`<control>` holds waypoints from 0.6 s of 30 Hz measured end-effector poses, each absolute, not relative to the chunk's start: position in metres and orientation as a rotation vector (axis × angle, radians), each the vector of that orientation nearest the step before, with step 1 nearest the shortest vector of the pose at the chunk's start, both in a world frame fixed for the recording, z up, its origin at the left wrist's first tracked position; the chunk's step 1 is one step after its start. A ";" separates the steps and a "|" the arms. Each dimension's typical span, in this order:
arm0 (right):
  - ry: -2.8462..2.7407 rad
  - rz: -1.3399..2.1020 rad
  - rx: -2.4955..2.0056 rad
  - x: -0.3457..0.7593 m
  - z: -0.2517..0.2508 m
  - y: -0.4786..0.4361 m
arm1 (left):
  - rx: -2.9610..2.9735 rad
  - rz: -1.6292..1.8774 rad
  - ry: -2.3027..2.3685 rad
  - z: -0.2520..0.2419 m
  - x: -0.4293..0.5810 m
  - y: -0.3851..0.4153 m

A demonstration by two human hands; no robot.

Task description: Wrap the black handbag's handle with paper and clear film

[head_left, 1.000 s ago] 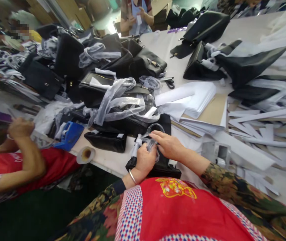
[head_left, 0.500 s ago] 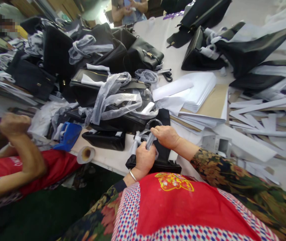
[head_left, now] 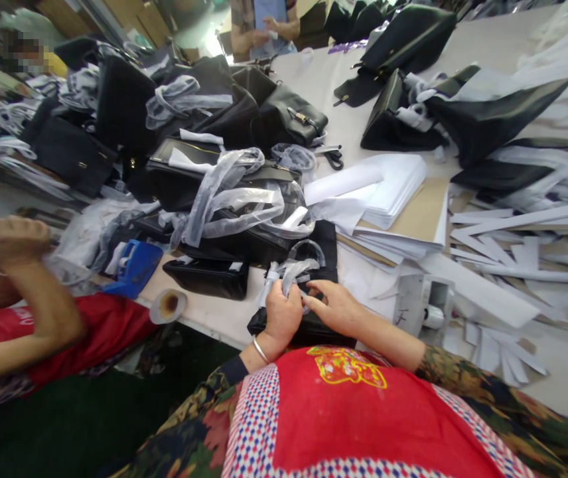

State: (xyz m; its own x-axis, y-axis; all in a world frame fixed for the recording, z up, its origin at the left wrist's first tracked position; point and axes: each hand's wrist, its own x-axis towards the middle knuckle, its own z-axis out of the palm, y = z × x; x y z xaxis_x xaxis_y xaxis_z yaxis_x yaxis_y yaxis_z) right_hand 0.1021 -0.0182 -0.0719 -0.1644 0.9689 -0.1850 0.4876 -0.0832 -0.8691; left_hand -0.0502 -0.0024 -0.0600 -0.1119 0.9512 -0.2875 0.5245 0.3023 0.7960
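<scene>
Wrapping looks underway: the left hand (head_left: 280, 313) grips the film-covered handle (head_left: 291, 271) of the bag (head_left: 314, 279), the right hand (head_left: 336, 307) pinches film (head_left: 305, 303), needing snug winding next.

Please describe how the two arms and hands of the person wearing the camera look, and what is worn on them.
Both hands are bare. The left hand has a thin silver bangle at the wrist. Both arms wear dark floral sleeves with orange and green flowers; the left sleeve has a dark cuff.

Smooth black leather-look handbag (head_left: 314, 279) at centre, its handle in crinkly clear plastic wrap (head_left: 291, 272). Matt white paper sheets (head_left: 393, 186) right of centre; glossy blue plastic tape dispenser (head_left: 135, 265) lower left.
</scene>
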 end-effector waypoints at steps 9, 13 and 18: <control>-1.293 1.604 -1.579 0.071 -0.084 -0.029 | 1.403 0.743 1.813 -0.071 -0.050 -0.010; -1.512 1.433 -1.789 0.064 -0.090 -0.023 | 1.404 0.774 1.737 -0.067 -0.047 -0.011; -1.705 1.362 -1.911 0.064 -0.082 -0.017 | 1.386 0.779 1.681 -0.063 -0.050 -0.012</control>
